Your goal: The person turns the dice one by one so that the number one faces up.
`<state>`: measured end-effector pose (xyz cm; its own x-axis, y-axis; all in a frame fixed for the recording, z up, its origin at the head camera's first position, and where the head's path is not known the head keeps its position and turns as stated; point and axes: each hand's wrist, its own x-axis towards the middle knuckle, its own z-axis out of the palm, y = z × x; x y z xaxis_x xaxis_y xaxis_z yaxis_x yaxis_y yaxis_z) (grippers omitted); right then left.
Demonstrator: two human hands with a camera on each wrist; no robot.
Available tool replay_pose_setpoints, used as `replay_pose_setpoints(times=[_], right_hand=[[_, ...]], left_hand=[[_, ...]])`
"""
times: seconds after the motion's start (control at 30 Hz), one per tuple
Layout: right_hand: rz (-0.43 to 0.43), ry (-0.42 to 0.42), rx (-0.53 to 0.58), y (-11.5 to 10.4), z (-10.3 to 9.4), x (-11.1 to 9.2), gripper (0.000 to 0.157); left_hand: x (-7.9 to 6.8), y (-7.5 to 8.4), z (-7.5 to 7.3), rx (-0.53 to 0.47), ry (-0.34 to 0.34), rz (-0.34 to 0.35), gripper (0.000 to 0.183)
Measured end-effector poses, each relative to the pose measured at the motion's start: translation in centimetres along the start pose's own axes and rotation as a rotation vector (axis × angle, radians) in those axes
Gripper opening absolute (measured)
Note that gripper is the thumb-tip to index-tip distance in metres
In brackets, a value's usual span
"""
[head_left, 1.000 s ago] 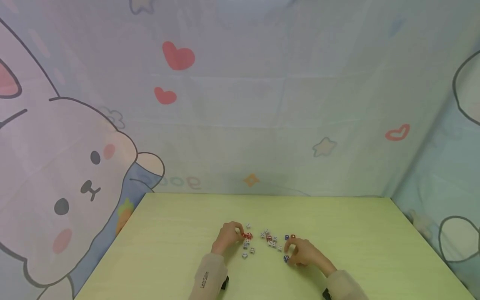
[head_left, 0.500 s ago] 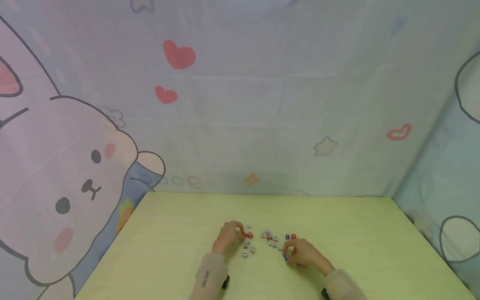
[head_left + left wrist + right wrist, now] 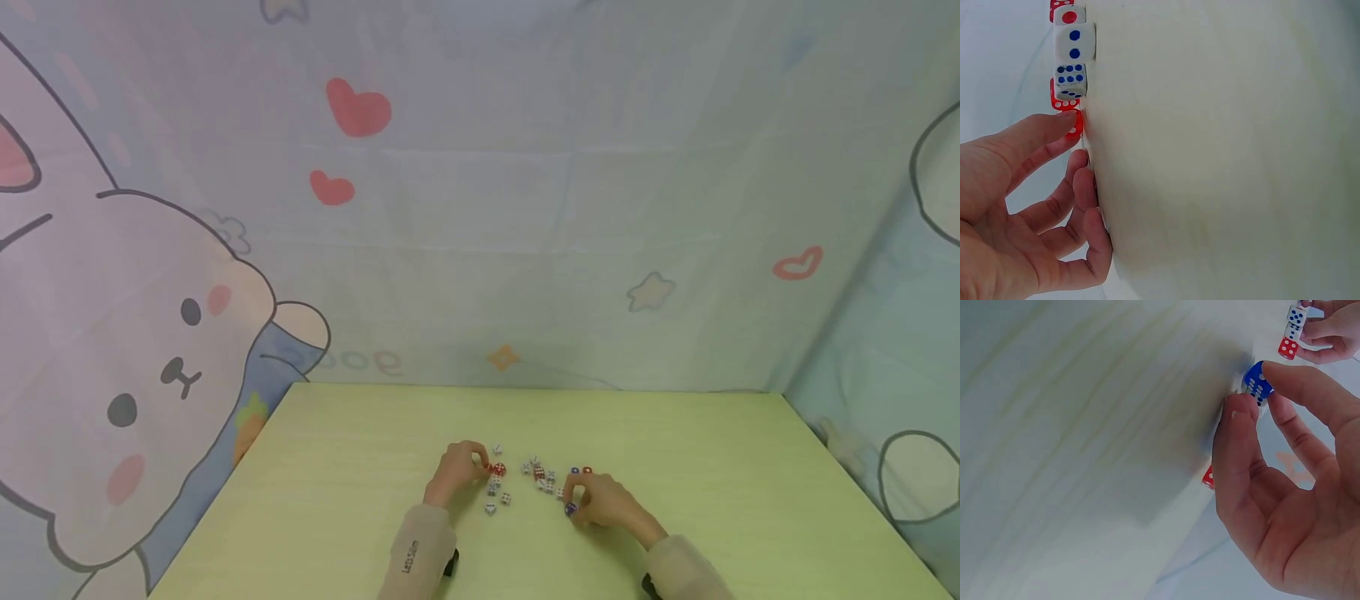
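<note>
Head view: right hand (image 3: 606, 500) pinches blue die (image 3: 571, 509); left hand (image 3: 459, 468) pinches red die (image 3: 490, 469); white dice (image 3: 550, 487) on table (image 3: 352, 467).

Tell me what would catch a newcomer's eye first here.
Most likely the big cartoon rabbit on the left of the backdrop. Then, at the yellow-green table, the right hand pinching a blue die and the left hand pinching a red die near white dice.

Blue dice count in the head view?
2: one blue die pinched by the right hand, the second blue die on the table just beyond that hand, beside a red die. Others may be hidden from view.
</note>
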<state>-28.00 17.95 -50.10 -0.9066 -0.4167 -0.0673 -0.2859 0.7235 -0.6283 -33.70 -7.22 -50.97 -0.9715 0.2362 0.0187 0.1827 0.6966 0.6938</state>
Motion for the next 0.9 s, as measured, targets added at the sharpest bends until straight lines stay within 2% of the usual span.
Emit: replay_pose_setpoints(times=[0.13,0.57,0.9], right_hand=[[-0.009,0.006,0.007,-0.08,-0.09,-0.08,0.018],[0.002,-0.01,0.035,-0.26,-0.25,-0.23,0.019],[-0.003,-0.001,-0.05,-0.15,0.28,0.05,0.019]], left_hand=[[0.13,-0.12,0.04,0.011,0.003,-0.009,0.007],[0.19,-0.31,0.22,0.018,0.005,0.019,0.007],[0.2,-0.37,0.25,0.025,0.008,0.018,0.006]])
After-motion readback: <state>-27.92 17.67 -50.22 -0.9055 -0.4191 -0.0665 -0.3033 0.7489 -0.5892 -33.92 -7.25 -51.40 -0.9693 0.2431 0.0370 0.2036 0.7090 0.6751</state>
